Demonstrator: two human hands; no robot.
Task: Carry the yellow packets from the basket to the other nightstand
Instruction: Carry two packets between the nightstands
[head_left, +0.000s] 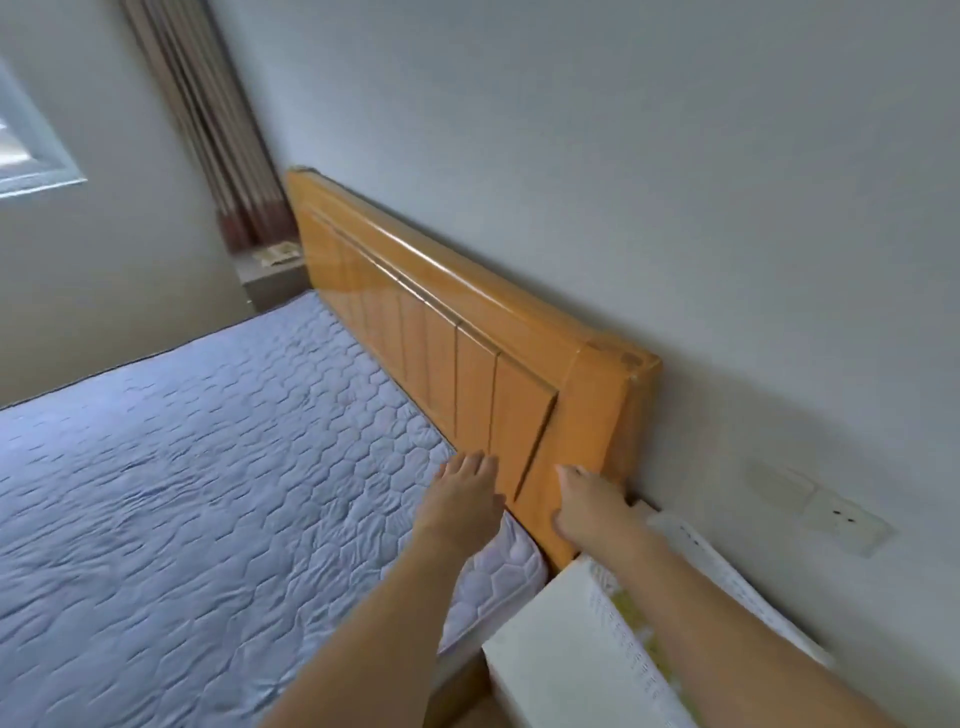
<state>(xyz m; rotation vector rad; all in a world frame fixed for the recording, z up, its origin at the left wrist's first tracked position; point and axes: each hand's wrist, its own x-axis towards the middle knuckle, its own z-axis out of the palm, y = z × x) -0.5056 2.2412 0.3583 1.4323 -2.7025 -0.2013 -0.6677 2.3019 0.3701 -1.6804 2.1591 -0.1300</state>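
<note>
1. Beyond the bed (182, 493), at far left, the other nightstand (270, 278) is standing against the wall.
2. Left hand (462, 499) is reaching forward, fingers straight, holding nothing.
3. Right hand (592, 506) is reaching likewise, fingers relaxed, empty.
4. Yellow packets (631, 616) are lying in the white basket (613, 644) on the near tabletop (540, 644).

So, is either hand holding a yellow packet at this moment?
No: the left hand and right hand both reach forward with fingers extended and hold nothing, near the headboard.
</note>
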